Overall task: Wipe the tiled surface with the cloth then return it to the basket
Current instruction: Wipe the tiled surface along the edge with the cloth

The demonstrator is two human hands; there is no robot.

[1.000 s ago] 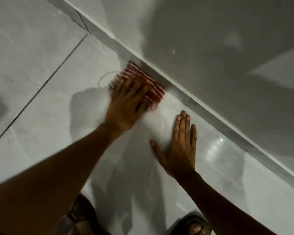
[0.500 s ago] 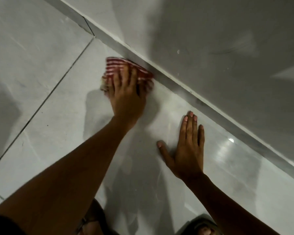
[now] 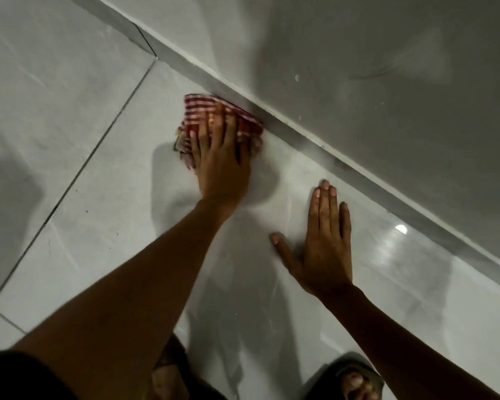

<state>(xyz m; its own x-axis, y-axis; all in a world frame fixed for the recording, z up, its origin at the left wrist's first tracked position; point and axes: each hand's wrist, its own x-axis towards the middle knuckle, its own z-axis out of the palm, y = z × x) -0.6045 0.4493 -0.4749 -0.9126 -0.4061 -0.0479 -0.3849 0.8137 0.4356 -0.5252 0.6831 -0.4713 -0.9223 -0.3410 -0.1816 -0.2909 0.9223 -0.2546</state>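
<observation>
- Grout line [image 3: 98, 142] ran across the tiled floor [image 3: 78, 226] from about 1 o'clock down to 7 o'clock, at the left of my view.
- My left hand [image 3: 220, 166] lay palm-down on the red-and-white striped cloth [image 3: 211, 111], fingers spread over its top and pressing it flat to the tile; not a pinch, more a flat press. Whether any fold was caught under the palm, I could not tell.
- The cloth sat bunched at the 12 o'clock side of that hand, its far edge touching or just beside the grey skirting strip [image 3: 300, 137] at the foot of the wall [image 3: 387, 82]. Edges were blurred.
- My right hand [image 3: 324, 249] rested flat on the bare tile at 4 o'clock from the cloth, well apart from it, four fingers together pointing to 12 o'clock, thumb splayed toward 10 o'clock, holding nothing.
- A bright light spot [image 3: 401, 228] reflected on the glossy tile at 3 o'clock from the right hand.
- A sandalled foot [image 3: 355, 382] showed at the bottom edge, at 6 o'clock under the right forearm.
</observation>
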